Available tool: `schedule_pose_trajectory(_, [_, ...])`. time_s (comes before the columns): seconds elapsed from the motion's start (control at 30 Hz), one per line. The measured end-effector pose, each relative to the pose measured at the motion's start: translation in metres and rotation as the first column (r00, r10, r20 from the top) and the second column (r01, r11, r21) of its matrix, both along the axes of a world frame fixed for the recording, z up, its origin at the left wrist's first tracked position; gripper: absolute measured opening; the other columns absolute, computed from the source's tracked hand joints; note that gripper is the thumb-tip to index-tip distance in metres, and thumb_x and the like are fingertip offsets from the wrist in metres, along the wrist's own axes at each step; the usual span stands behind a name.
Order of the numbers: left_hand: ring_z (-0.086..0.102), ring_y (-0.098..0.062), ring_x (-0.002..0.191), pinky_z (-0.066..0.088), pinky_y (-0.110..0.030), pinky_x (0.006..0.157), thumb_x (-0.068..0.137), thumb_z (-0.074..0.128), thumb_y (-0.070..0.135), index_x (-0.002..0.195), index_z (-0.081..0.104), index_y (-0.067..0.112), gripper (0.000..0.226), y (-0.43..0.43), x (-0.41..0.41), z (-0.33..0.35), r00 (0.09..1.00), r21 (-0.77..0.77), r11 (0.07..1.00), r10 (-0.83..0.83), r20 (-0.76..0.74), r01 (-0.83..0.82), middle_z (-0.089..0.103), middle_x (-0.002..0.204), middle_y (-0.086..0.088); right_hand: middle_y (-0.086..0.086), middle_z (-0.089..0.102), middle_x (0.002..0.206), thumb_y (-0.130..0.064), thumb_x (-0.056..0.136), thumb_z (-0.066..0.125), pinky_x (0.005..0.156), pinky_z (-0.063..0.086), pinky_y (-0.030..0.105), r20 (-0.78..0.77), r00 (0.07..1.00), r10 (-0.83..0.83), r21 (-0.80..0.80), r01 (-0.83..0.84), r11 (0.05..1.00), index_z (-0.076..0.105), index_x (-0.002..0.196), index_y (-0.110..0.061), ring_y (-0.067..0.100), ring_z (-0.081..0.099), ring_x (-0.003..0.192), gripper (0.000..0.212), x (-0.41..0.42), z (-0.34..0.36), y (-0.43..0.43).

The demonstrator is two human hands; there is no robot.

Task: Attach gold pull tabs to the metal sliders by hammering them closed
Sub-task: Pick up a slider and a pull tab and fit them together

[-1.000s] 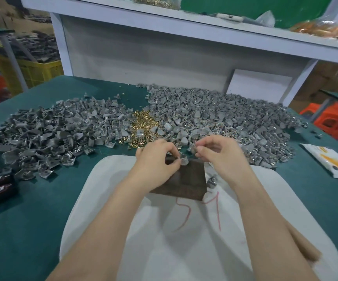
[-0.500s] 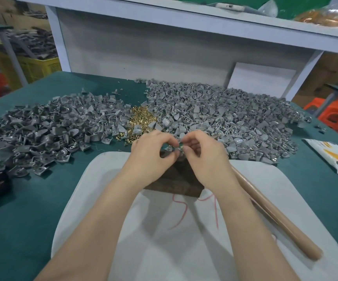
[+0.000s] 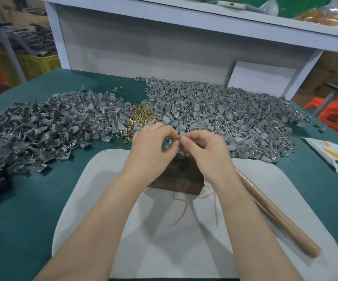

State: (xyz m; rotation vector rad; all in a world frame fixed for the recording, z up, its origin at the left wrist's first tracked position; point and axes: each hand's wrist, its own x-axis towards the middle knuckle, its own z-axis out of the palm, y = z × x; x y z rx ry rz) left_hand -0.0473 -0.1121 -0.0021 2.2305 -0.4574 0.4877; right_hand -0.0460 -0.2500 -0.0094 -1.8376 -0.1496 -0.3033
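Hands meet above the far edge of the dark block (image 3: 178, 180). Left hand (image 3: 154, 148) and right hand (image 3: 203, 153) both have curled fingers, and their thumb and forefinger tips pinch one small grey slider (image 3: 172, 142) between them; detail too small to read. Loose gold pull tabs (image 3: 141, 116) lie just beyond the left hand, between two heaps of grey sliders (image 3: 42, 132). Hammer handle (image 3: 275, 216) rests on the white pad (image 3: 164, 240), beside the right forearm.

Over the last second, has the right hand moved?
Yes: the right hand moved left over the dark block, closing its fingertips onto the left hand.
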Motion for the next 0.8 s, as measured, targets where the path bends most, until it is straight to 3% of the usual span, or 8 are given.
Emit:
schedule_pose_trajectory(0.07, [0.051, -0.017, 0.099, 0.039, -0.046, 0.095, 0.086, 0.063, 0.022, 0.089, 0.066, 0.022, 0.004, 0.001, 0.001, 0.0, 1.0, 0.015, 1.0, -0.005, -0.017, 0.005, 0.055, 0.089, 0.011, -0.012, 0.065, 0.062, -0.009, 0.087, 0.064, 0.064, 0.048, 0.027, 0.025, 0.999, -0.036, -0.029, 0.036, 0.999, 0.063, 0.071, -0.026, 0.003, 0.059, 0.062, 0.023, 0.001, 0.0, -0.002])
schedule_pose_trajectory(0.13, [0.052, -0.017, 0.103, 0.039, -0.046, 0.098, 0.084, 0.065, 0.028, 0.093, 0.065, 0.027, 0.009, 0.005, 0.003, -0.001, 0.997, 0.035, 0.999, -0.013, -0.08, 0.016, 0.056, 0.094, 0.011, -0.01, 0.065, 0.069, -0.013, 0.086, 0.065, 0.071, 0.05, 0.031, 0.083, 0.992, -0.095, -0.163, 0.108, 0.981, 0.061, 0.071, -0.028, 0.01, 0.061, 0.07, 0.022, 0.001, -0.001, -0.007])
schedule_pose_trajectory(0.3, [0.05, -0.02, 0.11, 0.037, -0.044, 0.101, 0.081, 0.068, 0.034, 0.087, 0.059, 0.033, 0.01, 0.01, 0.005, -0.003, 0.971, 0.142, 0.989, -0.001, -0.238, 0.036, 0.057, 0.104, 0.005, -0.008, 0.058, 0.083, -0.015, 0.084, 0.067, 0.067, 0.037, 0.009, 0.126, 0.99, -0.069, -0.452, 0.12, 0.884, 0.055, 0.068, -0.04, 0.002, 0.054, 0.072, 0.032, -0.002, -0.003, -0.009])
schedule_pose_trajectory(0.43, [0.05, -0.022, 0.109, 0.037, -0.044, 0.1, 0.084, 0.064, 0.029, 0.079, 0.054, 0.035, 0.013, 0.008, 0.005, -0.002, 0.967, 0.192, 0.981, 0.019, -0.254, 0.031, 0.054, 0.099, 0.006, -0.01, 0.049, 0.077, -0.017, 0.085, 0.067, 0.066, 0.033, 0.002, 0.104, 0.993, -0.056, -0.535, 0.103, 0.839, 0.059, 0.072, -0.031, -0.005, 0.049, 0.068, 0.021, -0.003, -0.004, -0.006])
schedule_pose_trajectory(0.63, [0.051, -0.023, 0.107, 0.039, -0.043, 0.097, 0.084, 0.064, 0.028, 0.078, 0.055, 0.032, 0.011, 0.007, 0.004, -0.003, 0.971, 0.195, 0.98, 0.013, -0.239, 0.035, 0.05, 0.091, 0.009, -0.013, 0.041, 0.071, -0.015, 0.086, 0.065, 0.062, 0.027, 0.018, 0.124, 0.991, -0.049, -0.573, 0.112, 0.812, 0.064, 0.078, -0.021, -0.002, 0.043, 0.065, 0.01, -0.007, -0.002, -0.003])
schedule_pose_trajectory(0.8, [0.05, -0.023, 0.106, 0.039, -0.042, 0.096, 0.086, 0.063, 0.029, 0.079, 0.056, 0.028, 0.01, 0.007, 0.005, -0.004, 0.974, 0.192, 0.98, -0.002, -0.229, 0.047, 0.048, 0.089, 0.009, -0.013, 0.042, 0.073, -0.012, 0.086, 0.064, 0.068, 0.037, 0.027, 0.156, 0.986, -0.058, -0.561, 0.137, 0.816, 0.065, 0.08, -0.017, 0.009, 0.044, 0.065, 0.007, -0.01, -0.002, 0.002])
